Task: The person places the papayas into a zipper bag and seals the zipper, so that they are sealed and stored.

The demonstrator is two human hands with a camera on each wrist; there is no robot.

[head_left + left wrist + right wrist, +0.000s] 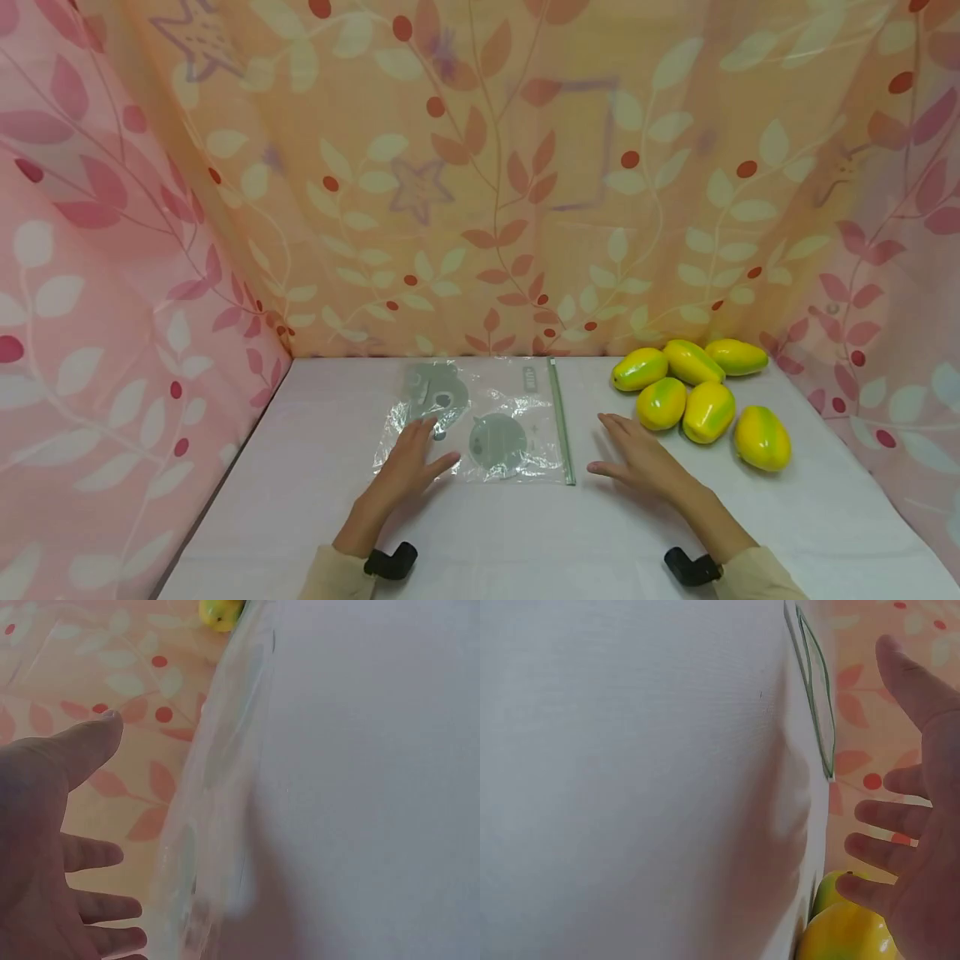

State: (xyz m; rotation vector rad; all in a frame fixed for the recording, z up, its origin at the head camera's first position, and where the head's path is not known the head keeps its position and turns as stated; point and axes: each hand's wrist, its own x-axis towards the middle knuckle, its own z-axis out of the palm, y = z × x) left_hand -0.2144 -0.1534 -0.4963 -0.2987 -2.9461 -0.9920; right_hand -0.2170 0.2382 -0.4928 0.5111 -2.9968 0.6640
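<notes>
A clear plastic zip bag [457,450] with grey-green printed shapes lies flat on the table, its green zip strip [561,421] along the right side. My left hand [408,462] is over the bag's left part in the head view, fingers spread and holding nothing; the left wrist view shows the thumb [94,746] apart from the fingers. Between the zip strip and the fruit, my right hand [637,458] hovers with straight fingers and nothing in it. Several yellow-green mangoes [708,412] sit at the back right, past the right fingertips; some also show in the right wrist view.
A white-covered table [300,517] carries everything. Floral curtains [495,167] stand along its back edge and on both sides. One mango [762,439] lies nearest the right side of the table. Each wrist wears a black device [393,562].
</notes>
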